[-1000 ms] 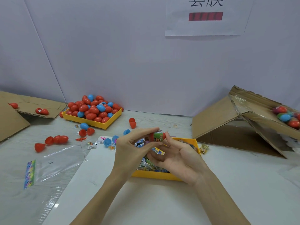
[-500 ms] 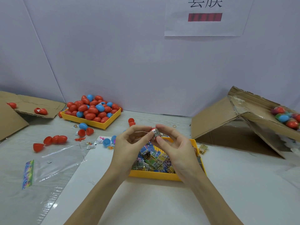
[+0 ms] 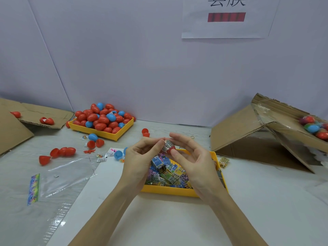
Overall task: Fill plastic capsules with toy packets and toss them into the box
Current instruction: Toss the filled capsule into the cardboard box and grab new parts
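Over the white counter, both hands pinch one red capsule half with a toy packet sticking out: left hand fingers, right hand fingers. Some filled capsules lie in the cardboard box; many wait in the yellow tray.

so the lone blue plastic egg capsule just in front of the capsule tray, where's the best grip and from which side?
Probably from above, pinching across the narrow waist of the blue plastic egg capsule. It lies on its side on the table, closed, top clear. Two red capsule halves crowd its near side and the yellow capsule tray sits behind, so a low sideways approach looks cramped.
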`<state>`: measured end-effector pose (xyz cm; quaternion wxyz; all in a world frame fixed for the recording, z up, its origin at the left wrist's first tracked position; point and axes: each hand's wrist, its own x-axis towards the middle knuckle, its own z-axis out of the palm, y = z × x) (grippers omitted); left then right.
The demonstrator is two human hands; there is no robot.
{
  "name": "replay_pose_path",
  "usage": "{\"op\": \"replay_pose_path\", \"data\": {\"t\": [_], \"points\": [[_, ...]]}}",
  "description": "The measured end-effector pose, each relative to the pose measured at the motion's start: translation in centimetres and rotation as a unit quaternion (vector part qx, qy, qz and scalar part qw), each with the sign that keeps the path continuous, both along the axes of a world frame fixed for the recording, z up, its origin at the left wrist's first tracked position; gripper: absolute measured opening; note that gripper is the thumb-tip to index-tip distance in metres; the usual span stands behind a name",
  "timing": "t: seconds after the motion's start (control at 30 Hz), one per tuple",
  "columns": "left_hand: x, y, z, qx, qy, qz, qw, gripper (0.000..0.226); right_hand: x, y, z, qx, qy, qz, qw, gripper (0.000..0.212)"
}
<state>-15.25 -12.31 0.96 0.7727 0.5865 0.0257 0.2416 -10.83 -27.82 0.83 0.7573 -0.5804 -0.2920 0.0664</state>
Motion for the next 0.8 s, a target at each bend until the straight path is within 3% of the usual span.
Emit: {"op": "replay_pose_path", "data": {"t": [0.2,0.4,0.63,0.8], "points": [[-0.1,-0.1,0.2,0.044,-0.017,-0.028,0.998,0.023,0.3,-0.1,0.0,-0.006,0.002,-0.012,1.000,0.040],[-0.4,0.9,0.5,0.225,-0.085,-0.023,0.970,0.034,0.5,-0.5,0.2,0.025,0.070,0.054,0.996,0.045],[-0.4,0.8,0.6,0.275,-0.119,0.009,0.954,0.028,0.2,-0.7,0.6,0.042,0.140,0.121,0.982,0.049],[0.0,1.1,0.1,0.303,-0.114,0.010,0.946,0.026,0.5,-0.7,0.3,0.048,0.145,0.113,0.982,0.043]]}}
